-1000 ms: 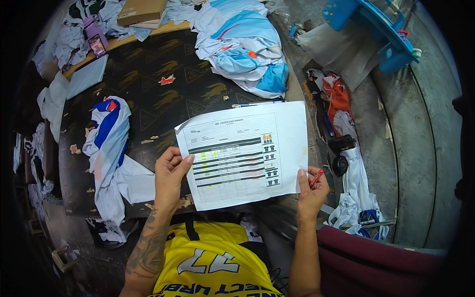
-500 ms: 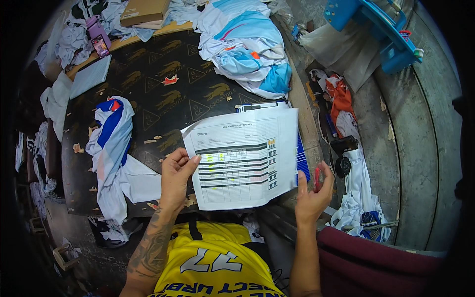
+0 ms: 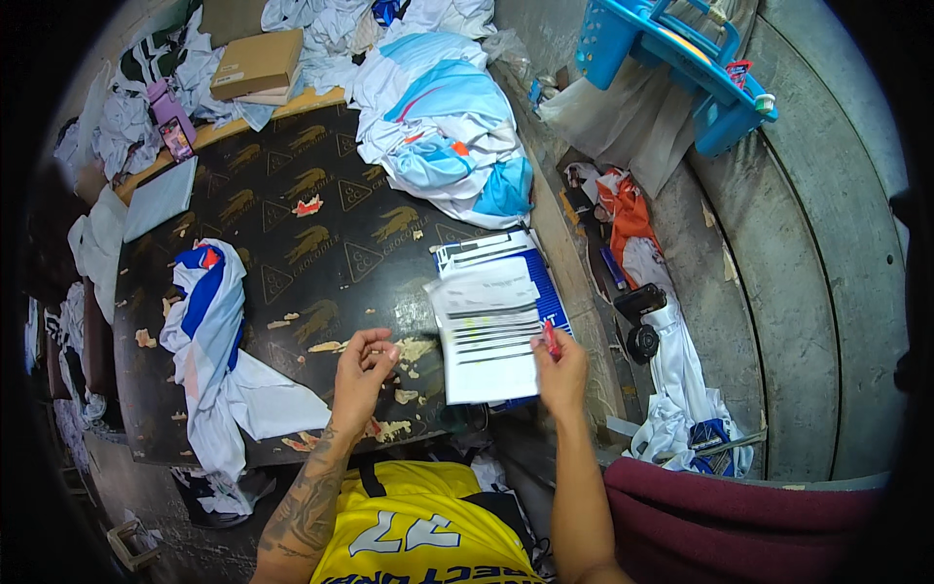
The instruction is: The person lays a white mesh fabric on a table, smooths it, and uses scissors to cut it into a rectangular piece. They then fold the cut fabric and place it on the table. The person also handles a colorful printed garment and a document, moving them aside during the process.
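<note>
A printed paper form (image 3: 491,365) with dark table rows and yellow highlights lies over a blue-and-white packet or folder (image 3: 536,265) at the table's right side. The form's upper part is smeared by motion. My right hand (image 3: 564,382) is closed on a small red object (image 3: 552,339) whose kind I cannot make out, and its thumb meets the sheet's right edge. My left hand (image 3: 362,378) hovers over the near table edge, left of the form, with fingers loosely bent and nothing in them. A white-and-blue garment (image 3: 216,321) lies crumpled on the left.
The dark table (image 3: 302,243) has peeling patches. A heap of white and light-blue fabric (image 3: 448,127) covers its far right. A cardboard box (image 3: 257,63), a phone (image 3: 176,139) and more cloth stand at the far left. A blue basket (image 3: 725,107) and a maroon chair back (image 3: 739,521) are at right.
The form has gone from being held up before me to lying low on the blue-and-white packet. My left hand has let go of it. My right hand has moved in to its right edge.
</note>
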